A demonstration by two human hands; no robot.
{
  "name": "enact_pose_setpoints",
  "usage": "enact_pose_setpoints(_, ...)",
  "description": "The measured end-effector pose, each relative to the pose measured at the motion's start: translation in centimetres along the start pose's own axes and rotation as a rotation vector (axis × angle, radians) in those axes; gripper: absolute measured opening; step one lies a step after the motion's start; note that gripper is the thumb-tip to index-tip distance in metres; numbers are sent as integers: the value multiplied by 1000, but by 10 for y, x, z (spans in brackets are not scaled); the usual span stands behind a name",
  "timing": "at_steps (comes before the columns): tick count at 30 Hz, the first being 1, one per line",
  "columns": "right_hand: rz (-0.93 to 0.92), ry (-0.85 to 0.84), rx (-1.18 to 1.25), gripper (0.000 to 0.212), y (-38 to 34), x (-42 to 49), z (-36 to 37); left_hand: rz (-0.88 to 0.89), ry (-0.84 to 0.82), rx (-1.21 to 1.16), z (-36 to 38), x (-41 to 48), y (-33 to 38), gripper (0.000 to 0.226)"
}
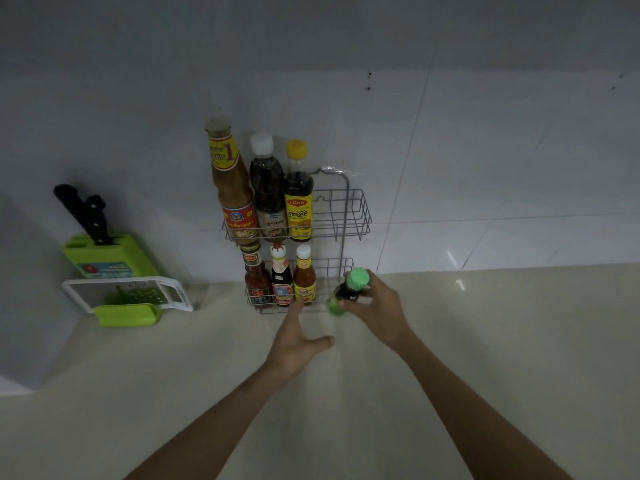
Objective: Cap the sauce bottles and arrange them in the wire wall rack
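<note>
Green-capped bottle held at the lower shelf of the wire rack

Green cap up, a small dark sauce bottle [348, 292] sits tilted in the right hand [375, 308], just right of the lower shelf of the wire wall rack [349, 216]. Grip of the right hand: fingers wrapped and clamped around the bottle's body; the green label end shows below the fingers.

Left hand [294, 344]: grip apart, holding nothing, thumb spread to the right, fingertips reaching up to the front wire of the lower shelf.

Upper shelf, left to right: tall bottle of brownish sauce [230, 188] with a yellow neck label, no coloured cap discernible; dark bottle with white cap [266, 188]; dark bottle with yellow cap [298, 195]. Right part of this shelf holds no bottle.

Lower shelf, left to right: red sauce bottle with dark lid [256, 277]; dark bottle with red-and-white top [281, 277]; orange sauce bottle with white cap [304, 277].

Rack hangs on a white tiled wall [485, 150], its foot near the beige tabletop [173, 393]. Far left on the tabletop: green knife block [110, 254] with two black handles, and a white-and-green grater [128, 296] in front of it.
</note>
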State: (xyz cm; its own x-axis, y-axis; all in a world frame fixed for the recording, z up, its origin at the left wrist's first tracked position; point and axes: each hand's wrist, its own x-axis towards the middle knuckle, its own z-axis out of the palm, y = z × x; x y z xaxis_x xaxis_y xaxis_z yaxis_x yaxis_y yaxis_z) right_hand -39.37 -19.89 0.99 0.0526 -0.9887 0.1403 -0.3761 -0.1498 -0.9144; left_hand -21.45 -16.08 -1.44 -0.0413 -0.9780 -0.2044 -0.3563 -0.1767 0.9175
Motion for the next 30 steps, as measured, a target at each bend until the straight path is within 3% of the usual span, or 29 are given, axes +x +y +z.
enact_pose_setpoints(5,-43,69,-32,38,11,50,19,142,44,-89,-13,39,18,88)
enact_pose_setpoints(12,45,-96,-243,39,25,96,45,167,25,-119,-12,59,6,81)
enact_pose_setpoints(19,133,-232,-321,49,42,103,52,90,-52,-141,-11,68,-18,96)
enact_pose_setpoints(26,157,-276,-329,44,53,97,54,19,-72,-91,-13,71,-24,112)
enact_pose_setpoints(30,157,-305,-306,52,54,91,52,23,-73,-82,-15,70,-24,116)
